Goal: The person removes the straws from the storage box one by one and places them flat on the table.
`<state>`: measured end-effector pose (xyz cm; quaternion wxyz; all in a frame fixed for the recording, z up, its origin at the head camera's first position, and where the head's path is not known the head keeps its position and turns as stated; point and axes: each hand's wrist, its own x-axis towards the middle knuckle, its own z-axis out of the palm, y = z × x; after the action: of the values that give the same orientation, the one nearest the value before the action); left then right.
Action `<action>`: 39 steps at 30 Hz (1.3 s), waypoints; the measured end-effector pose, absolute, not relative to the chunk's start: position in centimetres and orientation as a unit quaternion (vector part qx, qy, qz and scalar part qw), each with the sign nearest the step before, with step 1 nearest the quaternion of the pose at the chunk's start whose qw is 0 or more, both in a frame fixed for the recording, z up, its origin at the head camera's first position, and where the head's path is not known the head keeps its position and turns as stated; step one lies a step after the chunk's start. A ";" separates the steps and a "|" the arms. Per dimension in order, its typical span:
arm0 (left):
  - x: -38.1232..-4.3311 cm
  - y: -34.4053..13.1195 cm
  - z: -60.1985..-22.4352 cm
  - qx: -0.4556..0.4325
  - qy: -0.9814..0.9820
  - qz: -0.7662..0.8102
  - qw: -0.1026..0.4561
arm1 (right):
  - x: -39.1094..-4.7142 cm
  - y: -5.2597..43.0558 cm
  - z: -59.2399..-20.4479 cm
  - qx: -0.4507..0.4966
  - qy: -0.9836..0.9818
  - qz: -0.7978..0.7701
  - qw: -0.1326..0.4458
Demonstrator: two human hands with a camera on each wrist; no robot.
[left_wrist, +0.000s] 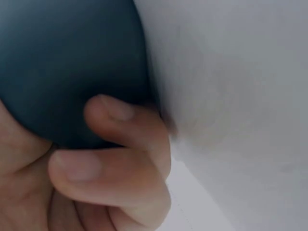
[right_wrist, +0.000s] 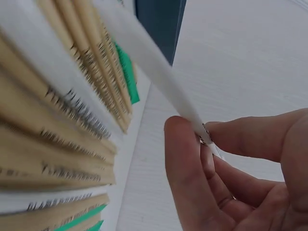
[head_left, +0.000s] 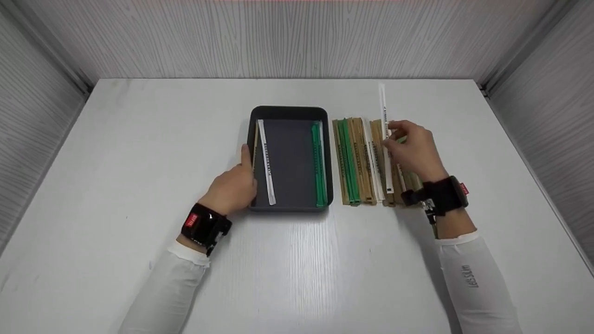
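Observation:
My right hand [head_left: 414,150] pinches a long, thin white paper-wrapped stick [head_left: 383,109] between thumb and fingers. It holds the stick raised over a row of similar wrapped sticks. In the right wrist view, the held white stick [right_wrist: 163,79] slants up from the fingertips. At the left wall of a dark rectangular tray [head_left: 290,208], my left hand [head_left: 232,188] grips the edge, one finger lying along the outside. The left wrist view shows curled fingers [left_wrist: 120,168] against the tray [left_wrist: 72,62]. Inside the tray lie a white stick [head_left: 266,162], a brown one at the left wall, and green ones [head_left: 318,164] at the right.
Right of the tray, brown wrapped sticks [head_left: 343,162], green sticks [head_left: 350,162] and white ones lie side by side in a row, partly hidden by the right hand. The white table [head_left: 297,269] ends at a grey wood-grain panel [head_left: 278,41] at the back, with panels on both sides.

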<state>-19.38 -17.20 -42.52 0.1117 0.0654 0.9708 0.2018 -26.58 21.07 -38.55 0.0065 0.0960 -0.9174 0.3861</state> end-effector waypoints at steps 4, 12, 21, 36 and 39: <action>-19.4 -17.3 -42.6 0.068 0.970 0.207 0.113 | -26.5 21.9 -39.1 0.080 -0.925 0.372 -0.011; -19.4 -17.3 -42.8 0.066 0.970 0.205 0.116 | -26.8 21.9 -40.3 0.063 -0.939 0.332 -0.065; -19.5 -17.3 -42.8 0.065 0.970 0.205 0.113 | -26.8 21.2 -41.1 0.076 -0.949 0.301 -0.063; -19.6 -17.2 -42.6 0.060 0.968 0.212 0.119 | -27.0 21.1 -41.9 0.090 -0.955 0.278 -0.050; -19.6 -17.2 -42.6 0.063 0.969 0.209 0.117 | -26.9 21.1 -42.0 0.096 -0.955 0.276 -0.048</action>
<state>-19.56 -17.25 -42.62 0.1166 0.0631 0.9689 0.2091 -26.95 21.09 -41.97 -0.0480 0.0958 -0.9552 0.2758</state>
